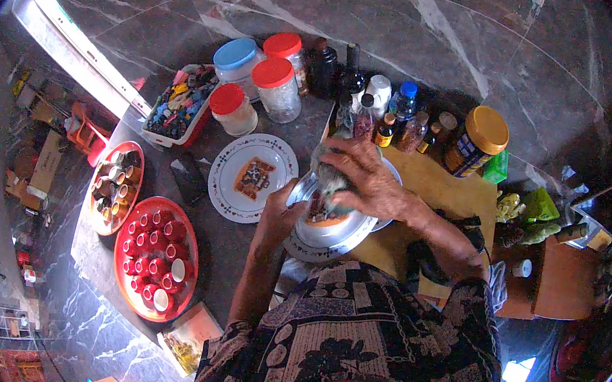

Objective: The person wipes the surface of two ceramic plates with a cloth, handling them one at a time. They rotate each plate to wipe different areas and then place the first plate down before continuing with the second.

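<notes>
My left hand (283, 211) grips the left rim of a white plate (334, 240) that bears an orange-and-dark picture at its middle. A wad of greyish cloth (330, 179) is under the fingers of my right hand (367, 181), against the plate; the hand is slightly blurred. Beneath or behind this plate, part of another white plate (394, 173) shows at the right. To the left lies a white plate with a patterned rim (221, 180), an orange picture at its centre, flat on the dark tabletop.
Red-lidded jars (278, 99), bottles (385, 132) and a yellow-lidded tub (475, 143) stand along the wall. A basket of coloured items (200, 121) is at the back left. Two red trays (147, 315) (101, 229) hold small cups. Vegetables (541, 232) lie at the right.
</notes>
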{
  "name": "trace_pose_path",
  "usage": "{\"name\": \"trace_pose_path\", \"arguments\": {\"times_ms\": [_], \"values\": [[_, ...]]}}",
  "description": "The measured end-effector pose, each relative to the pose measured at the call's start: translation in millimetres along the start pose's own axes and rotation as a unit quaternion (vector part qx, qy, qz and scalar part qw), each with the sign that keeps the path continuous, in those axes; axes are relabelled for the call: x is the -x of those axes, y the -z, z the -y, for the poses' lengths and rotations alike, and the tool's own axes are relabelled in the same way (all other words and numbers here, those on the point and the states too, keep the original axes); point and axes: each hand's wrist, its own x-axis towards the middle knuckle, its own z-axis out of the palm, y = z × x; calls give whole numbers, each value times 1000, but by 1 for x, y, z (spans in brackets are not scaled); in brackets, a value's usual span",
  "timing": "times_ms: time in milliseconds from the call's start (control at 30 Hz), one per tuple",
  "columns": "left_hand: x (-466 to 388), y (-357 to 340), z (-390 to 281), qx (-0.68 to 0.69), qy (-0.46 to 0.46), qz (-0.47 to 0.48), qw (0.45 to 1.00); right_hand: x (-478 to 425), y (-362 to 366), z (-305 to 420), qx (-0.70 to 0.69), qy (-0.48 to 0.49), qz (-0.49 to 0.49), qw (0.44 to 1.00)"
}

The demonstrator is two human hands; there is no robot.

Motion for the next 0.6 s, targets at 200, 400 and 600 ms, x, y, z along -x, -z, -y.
{"name": "trace_pose_path", "arguments": {"times_ms": [200,400,600], "values": [[0,1,2,-14,33,5,999,-13,-21,-21,-46,41,26,998],[11,7,-9,169,96,-60,979,-12,-16,-56,-298,-104,96,944],[11,20,4,216,13,-122,969,23,-25,-55,-368,-295,-34,881]]}}
